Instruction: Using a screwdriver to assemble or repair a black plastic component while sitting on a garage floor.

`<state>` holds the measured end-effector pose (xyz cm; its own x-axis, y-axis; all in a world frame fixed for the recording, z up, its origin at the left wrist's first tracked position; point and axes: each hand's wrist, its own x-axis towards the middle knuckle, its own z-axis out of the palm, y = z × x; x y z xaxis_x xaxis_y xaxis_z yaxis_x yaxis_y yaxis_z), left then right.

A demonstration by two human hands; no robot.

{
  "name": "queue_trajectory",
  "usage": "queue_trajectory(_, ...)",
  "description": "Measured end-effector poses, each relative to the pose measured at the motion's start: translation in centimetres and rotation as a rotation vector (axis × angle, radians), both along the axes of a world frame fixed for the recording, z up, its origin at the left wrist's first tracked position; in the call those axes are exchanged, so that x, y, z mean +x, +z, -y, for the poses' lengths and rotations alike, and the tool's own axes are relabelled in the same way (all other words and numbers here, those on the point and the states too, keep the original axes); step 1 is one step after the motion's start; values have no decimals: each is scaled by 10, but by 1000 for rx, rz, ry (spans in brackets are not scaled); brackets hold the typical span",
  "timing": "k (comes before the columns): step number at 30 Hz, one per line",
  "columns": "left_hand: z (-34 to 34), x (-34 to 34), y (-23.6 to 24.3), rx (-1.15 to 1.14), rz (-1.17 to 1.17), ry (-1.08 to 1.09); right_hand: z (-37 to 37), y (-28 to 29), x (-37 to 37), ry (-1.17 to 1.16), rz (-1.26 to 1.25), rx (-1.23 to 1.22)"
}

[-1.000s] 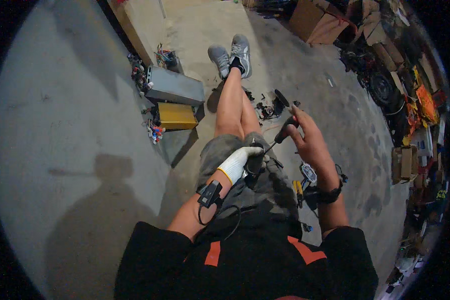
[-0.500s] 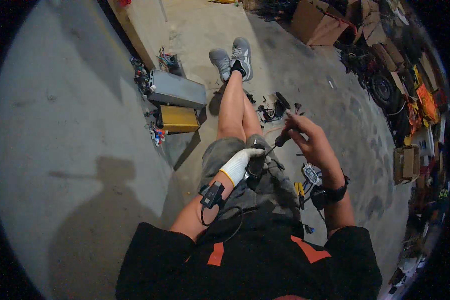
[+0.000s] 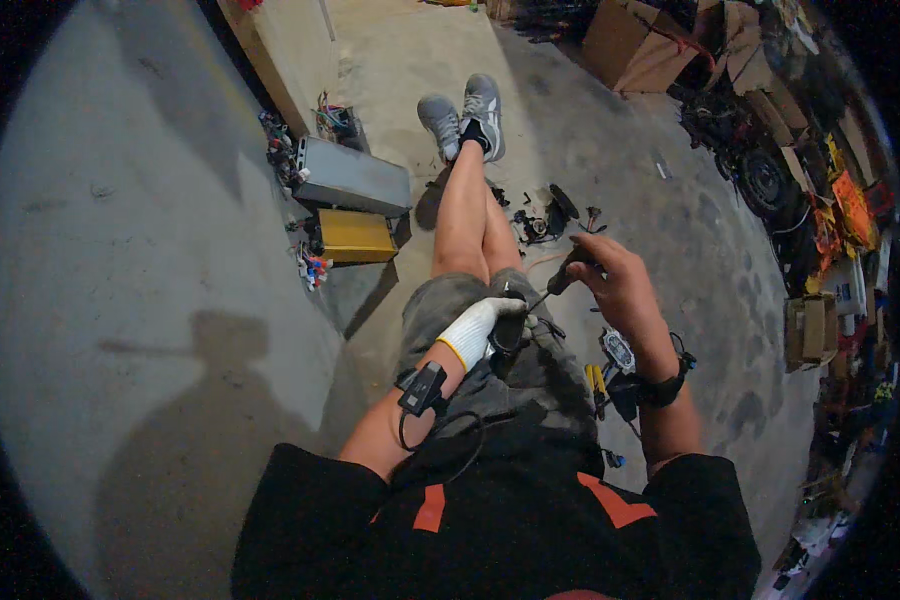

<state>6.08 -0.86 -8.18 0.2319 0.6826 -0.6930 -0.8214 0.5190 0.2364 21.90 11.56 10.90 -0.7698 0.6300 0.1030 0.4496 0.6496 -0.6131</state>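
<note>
My left hand (image 3: 478, 322), in a white glove with a yellow cuff edge, is closed round a small dark part (image 3: 510, 334) on my lap. The part's exact kind is too dark to make out. In my bare right hand (image 3: 622, 284) is a screwdriver (image 3: 568, 271), its dark handle between thumb and fingers. Its thin shaft slants down and left to the dark part; whether the tip touches is unclear. Beside my right thigh lie yellow-handled pliers (image 3: 596, 384) and a silvery oval part (image 3: 618, 349).
On the left stand a grey metal box (image 3: 355, 175) and a gold metal box (image 3: 358, 236), with wires and connectors. Black parts (image 3: 545, 222) lie right of my legs. Cardboard boxes (image 3: 638, 45), a wheel (image 3: 763, 180) and a small open carton (image 3: 812, 330) line the right side.
My right hand has shifted slightly, its fingers now wrapped differently about the screwdriver handle. My left hand and the dark part stay almost where they were.
</note>
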Motion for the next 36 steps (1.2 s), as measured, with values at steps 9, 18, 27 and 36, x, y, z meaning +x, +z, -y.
queue_trajectory(9, 0, -4, -5, 83, 95, -68, 8, 5, -10, 178, 9, 159)
queue_trajectory(18, -1, 3, -8, 56, 4, -12, -3, -33, -41, 343, -554, -335)
queue_trajectory(27, 1, 11, 5, -7, -229, -92, 3, -84, -38, -156, -709, -615)
queue_trajectory(36, 1, 12, 4, -83, -189, -46, 10, -95, -40, -510, -872, -428)
